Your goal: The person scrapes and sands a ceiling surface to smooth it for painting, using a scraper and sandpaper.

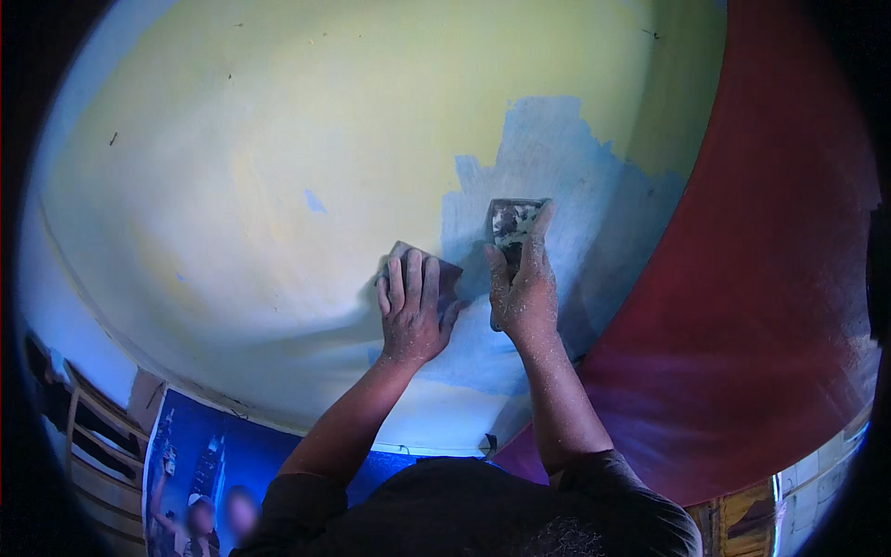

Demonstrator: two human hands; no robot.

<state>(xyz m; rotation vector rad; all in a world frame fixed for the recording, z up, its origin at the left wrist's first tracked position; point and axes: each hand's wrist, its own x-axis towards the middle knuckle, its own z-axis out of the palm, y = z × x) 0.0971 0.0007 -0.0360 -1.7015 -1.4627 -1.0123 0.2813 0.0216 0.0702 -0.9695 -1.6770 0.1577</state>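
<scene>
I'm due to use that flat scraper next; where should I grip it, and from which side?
Probably by its lower part, coming from below: the scraper is broad at its upper end and seems to narrow downward into the right hand.

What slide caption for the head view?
Left hand on a dark flat piece, right hand gripping a paint-flecked tool, at a yellow-and-blue wall.

Pale yellow sweeps across the wall [306, 121], and there's a ragged blue-grey patch [548, 162] at one o'clock! Over at three, a deep maroon sheet [742, 325]; down at eight, a vivid blue poster [186, 422]. The tool [516, 221] in the right hand [527, 297]: blotched black and off-white! The left hand's [416, 311] block [445, 273] looks dusky brown, perhaps reddish in this light. Whitish dust speckles both; black shirt [464, 511] at six.
</scene>
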